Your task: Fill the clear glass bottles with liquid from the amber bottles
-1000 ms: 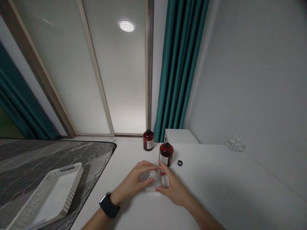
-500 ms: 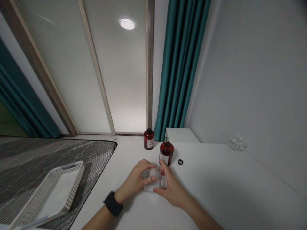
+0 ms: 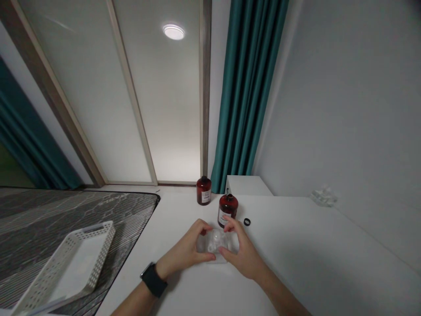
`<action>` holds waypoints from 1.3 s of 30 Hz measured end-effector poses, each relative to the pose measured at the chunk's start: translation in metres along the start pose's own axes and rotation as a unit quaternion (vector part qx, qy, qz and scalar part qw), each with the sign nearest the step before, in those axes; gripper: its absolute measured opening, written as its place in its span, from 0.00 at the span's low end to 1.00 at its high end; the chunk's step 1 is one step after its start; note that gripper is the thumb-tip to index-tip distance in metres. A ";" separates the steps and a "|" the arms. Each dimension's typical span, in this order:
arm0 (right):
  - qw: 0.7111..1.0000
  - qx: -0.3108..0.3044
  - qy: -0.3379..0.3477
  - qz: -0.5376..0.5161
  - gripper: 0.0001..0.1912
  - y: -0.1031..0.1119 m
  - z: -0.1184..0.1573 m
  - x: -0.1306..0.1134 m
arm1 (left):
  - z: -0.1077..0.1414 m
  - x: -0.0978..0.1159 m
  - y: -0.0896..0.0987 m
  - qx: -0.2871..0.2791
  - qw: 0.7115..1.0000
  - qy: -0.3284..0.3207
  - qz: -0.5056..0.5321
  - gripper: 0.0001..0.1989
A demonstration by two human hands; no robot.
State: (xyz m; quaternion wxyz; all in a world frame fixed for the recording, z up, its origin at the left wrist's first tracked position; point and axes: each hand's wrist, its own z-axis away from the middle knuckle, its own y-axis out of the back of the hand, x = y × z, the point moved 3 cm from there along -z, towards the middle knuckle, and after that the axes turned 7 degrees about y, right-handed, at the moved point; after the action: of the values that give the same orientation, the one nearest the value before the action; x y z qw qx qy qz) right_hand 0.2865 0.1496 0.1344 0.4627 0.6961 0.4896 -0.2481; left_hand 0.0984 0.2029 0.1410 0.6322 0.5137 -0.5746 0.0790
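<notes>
A small clear box [image 3: 217, 254] with whitish round shapes showing in it is on the white table between my hands. Curled about its left side is my left hand [image 3: 190, 248], thumb at the near edge and fingertips at the far edge. My right hand [image 3: 245, 252] grips the right side, thumb in front, index finger raised near a brown bottle. That brown bottle [image 3: 227, 204], with a white label and an uncapped neck, stands just behind the box. To its right lies a black ring-shaped cap [image 3: 247, 222]. My fingers partly cover the box.
A second brown bottle [image 3: 204, 191] stands farther back, left of the first. On the left, a white perforated basket [image 3: 107, 245] rests on a dark patterned surface [image 3: 131, 206]. A crumpled clear item [image 3: 324, 196] lies by the right wall. Teal curtains [image 3: 250, 87] hang behind the table.
My fingers have spread wider around the clear box, and my right hand has moved slightly right. More of the round shapes in the box now shows. The bottles and cap stay put.
</notes>
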 end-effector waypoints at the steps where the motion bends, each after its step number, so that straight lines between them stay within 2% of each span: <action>1: 1.000 0.005 -0.001 -0.002 0.38 -0.002 0.000 0.000 | 0.000 0.000 -0.004 0.001 1.000 -0.008 0.006 0.26; 6: 1.000 0.030 -0.005 0.003 0.35 -0.010 0.000 0.005 | -0.001 0.000 -0.015 -0.001 1.000 -0.025 0.019 0.28; 9: 1.000 0.028 -0.002 -0.011 0.36 -0.009 0.001 0.007 | 0.000 0.000 -0.012 -0.006 1.000 -0.020 -0.001 0.29; 15: 0.998 -0.013 0.029 -0.060 0.41 -0.009 0.001 0.003 | 0.000 0.002 -0.002 0.001 0.998 0.005 -0.061 0.25; 17: 0.998 -0.017 0.021 -0.063 0.41 -0.010 0.001 0.001 | 0.000 0.000 -0.003 -0.005 0.999 0.008 -0.040 0.25; 22: 0.999 0.023 -0.026 -0.006 0.40 -0.004 0.000 0.004 | 0.001 -0.006 -0.007 -0.011 0.999 0.036 -0.002 0.26; 27: 0.999 -0.038 -0.007 0.003 0.44 0.009 -0.001 0.003 | 0.001 -0.005 -0.008 -0.017 0.999 0.047 -0.003 0.25; 30: 0.999 -0.048 0.016 0.000 0.43 0.013 0.000 0.000 | 0.001 -0.005 -0.009 -0.016 0.999 0.046 -0.006 0.25; 34: 0.998 -0.056 0.011 -0.018 0.41 0.007 0.001 -0.003 | 0.001 -0.007 -0.009 -0.018 0.999 0.044 0.000 0.25; 39: 0.999 -0.022 -0.019 -0.030 0.39 -0.002 0.000 -0.001 | 0.001 -0.006 -0.009 -0.020 0.999 0.043 0.006 0.25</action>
State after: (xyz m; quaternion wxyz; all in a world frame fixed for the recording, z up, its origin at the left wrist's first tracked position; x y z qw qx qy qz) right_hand 0.2842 0.1494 0.1349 0.4796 0.6660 0.5069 -0.2636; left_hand 0.1021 0.2015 0.1311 0.6660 0.4932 -0.5518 0.0932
